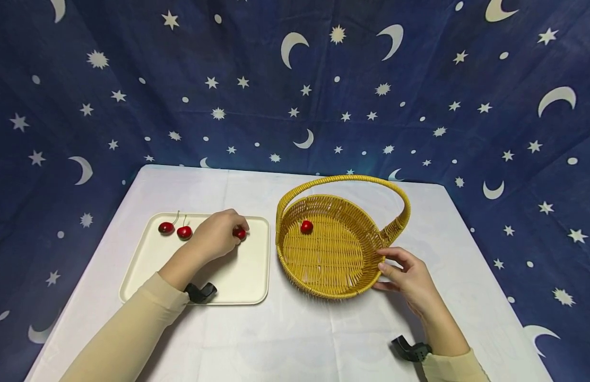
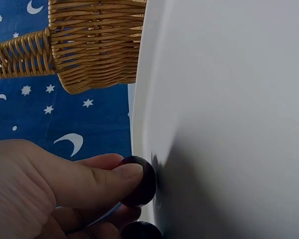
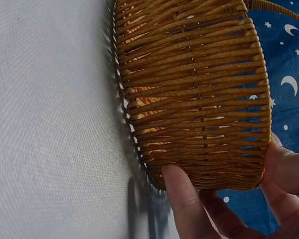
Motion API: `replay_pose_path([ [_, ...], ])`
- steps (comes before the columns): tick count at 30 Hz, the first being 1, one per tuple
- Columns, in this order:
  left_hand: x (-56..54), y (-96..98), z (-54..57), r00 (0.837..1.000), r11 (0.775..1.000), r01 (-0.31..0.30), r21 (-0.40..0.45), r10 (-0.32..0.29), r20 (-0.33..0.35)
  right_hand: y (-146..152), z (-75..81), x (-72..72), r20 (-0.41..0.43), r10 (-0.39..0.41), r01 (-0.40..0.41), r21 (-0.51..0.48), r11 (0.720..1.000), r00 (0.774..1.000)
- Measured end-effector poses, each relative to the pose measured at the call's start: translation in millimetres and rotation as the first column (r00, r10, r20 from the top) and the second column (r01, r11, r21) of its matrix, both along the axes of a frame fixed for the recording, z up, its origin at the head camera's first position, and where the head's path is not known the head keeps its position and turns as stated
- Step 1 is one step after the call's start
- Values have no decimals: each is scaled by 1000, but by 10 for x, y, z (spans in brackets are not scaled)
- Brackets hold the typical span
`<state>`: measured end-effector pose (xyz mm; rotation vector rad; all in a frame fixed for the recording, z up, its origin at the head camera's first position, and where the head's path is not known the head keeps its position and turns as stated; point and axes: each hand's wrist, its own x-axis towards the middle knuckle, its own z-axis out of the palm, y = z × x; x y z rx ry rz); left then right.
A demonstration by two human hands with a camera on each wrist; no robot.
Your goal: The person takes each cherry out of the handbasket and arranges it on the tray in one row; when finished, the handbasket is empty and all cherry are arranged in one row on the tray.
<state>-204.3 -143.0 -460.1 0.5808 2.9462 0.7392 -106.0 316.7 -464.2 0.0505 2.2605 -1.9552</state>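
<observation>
A cream tray [image 1: 247, 289] lies on the white table with two red cherries [image 1: 166, 228] [image 1: 184, 232] at its far left. My left hand [image 1: 217, 237] reaches over the tray and pinches a third cherry [image 1: 240, 233] between thumb and fingers; in the left wrist view that dark cherry [image 2: 141, 180] sits against the tray surface [image 2: 229, 119]. A yellow wicker basket [image 1: 340, 284] with a handle stands to the right and holds one cherry [image 1: 306, 227]. My right hand [image 1: 404, 273] holds the basket's near right wall, thumb on the rim [image 3: 199, 99].
The white tablecloth [image 1: 295, 334] covers the table, edged by a dark blue star-and-moon backdrop [image 1: 295, 79] behind and on both sides. Black wrist mounts [image 1: 201, 293] [image 1: 410, 350] sit on both forearms.
</observation>
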Motion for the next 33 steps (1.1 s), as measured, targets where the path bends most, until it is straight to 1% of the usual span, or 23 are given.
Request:
replay_pose_path([
  [5, 3, -27, 46, 1000, 1000, -6, 23, 6, -9, -15, 2, -5, -4, -5, 5, 11, 1000, 1000],
  [10, 39, -27, 140, 1000, 998, -15, 67, 15, -2, -28, 4, -7, -6, -6, 6, 19, 1000, 1000],
  [13, 115, 16, 244, 1000, 995, 7, 101, -7, 1, -32, 6, -11, -4, -5, 5, 17, 1000, 1000],
  [17, 271, 143, 420, 998, 987, 60, 150, -58, -20, -21, 7, -3, 1, -6, 6, 16, 1000, 1000],
  [22, 486, 310, 648, 991, 966, 129, 223, -119, -57, -17, -1, 3, -2, 4, -4, 4, 1000, 1000],
  [26, 613, 450, 782, 980, 942, 200, 271, -194, -49, -13, -1, -1, -11, 14, -14, -7, 1000, 1000],
  [29, 681, 588, 839, 970, 921, 236, 309, -244, -12, -12, -1, 4, -9, 9, -9, -5, 1000, 1000],
  [33, 733, 799, 868, 960, 898, 238, 371, -276, 53, -10, 5, 14, -5, -3, 3, -1, 1000, 1000],
])
